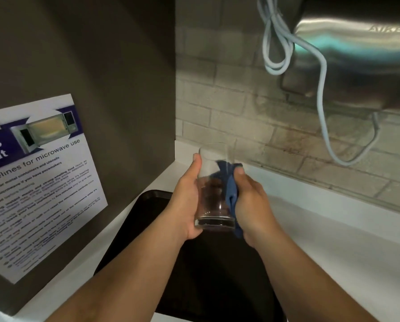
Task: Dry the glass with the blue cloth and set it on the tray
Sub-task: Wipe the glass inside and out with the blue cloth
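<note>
Head view. A clear glass [215,189] is held in the air above the far end of a dark tray [148,212], its rim pointing away from the person and its thick base toward them. It touches neither the tray nor the white counter [333,240].

The left hand [185,203] grips the glass from the left side, thumb laid along the wall toward the rim, fingers curled behind it and seen dimly through the glass.

The right hand [252,203] presses a blue cloth [231,194] against the right side of the glass. The thumb lies on top of the cloth; the fingers close around it. One corner of the cloth shows through the glass near the rim, and whether it sits inside or behind the glass cannot be told. The lower end hangs beside the base.

A notice on microwave use [38,182] is fixed to the dark panel at left. At far right, a steel wall unit [357,54] hangs on the brick-pattern wall, with a pale cable [322,89] looped beneath it.
</note>
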A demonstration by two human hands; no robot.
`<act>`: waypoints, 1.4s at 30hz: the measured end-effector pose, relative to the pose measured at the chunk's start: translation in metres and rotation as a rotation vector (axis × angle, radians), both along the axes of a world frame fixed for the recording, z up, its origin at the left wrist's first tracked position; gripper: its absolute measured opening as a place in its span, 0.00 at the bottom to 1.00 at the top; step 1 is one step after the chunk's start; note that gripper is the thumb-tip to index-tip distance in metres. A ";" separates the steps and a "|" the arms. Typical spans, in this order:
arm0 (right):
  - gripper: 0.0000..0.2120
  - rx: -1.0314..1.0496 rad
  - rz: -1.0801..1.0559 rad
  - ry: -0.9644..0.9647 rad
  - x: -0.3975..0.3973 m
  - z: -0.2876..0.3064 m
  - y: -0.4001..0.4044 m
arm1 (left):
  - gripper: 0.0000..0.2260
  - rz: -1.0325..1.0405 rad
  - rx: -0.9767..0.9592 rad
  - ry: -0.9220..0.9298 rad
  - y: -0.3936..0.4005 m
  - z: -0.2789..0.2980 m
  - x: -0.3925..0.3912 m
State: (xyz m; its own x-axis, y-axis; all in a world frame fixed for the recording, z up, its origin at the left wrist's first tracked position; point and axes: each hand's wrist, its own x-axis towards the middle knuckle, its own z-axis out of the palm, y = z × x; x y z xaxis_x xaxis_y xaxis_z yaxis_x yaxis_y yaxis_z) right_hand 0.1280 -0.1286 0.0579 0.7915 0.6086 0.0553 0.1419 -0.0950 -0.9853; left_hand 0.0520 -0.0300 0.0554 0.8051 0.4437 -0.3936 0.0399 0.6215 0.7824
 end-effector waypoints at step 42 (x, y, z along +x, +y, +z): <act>0.25 0.025 -0.034 -0.068 -0.003 0.009 0.005 | 0.40 0.071 0.025 0.013 0.000 0.005 0.000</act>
State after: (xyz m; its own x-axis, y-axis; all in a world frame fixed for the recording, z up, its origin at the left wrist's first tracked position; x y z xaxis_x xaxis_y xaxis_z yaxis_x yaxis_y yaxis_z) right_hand 0.1248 -0.1238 0.0665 0.8058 0.5789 0.1243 0.2053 -0.0762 -0.9757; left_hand 0.0520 -0.0305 0.0600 0.7659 0.5097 -0.3920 0.0070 0.6030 0.7977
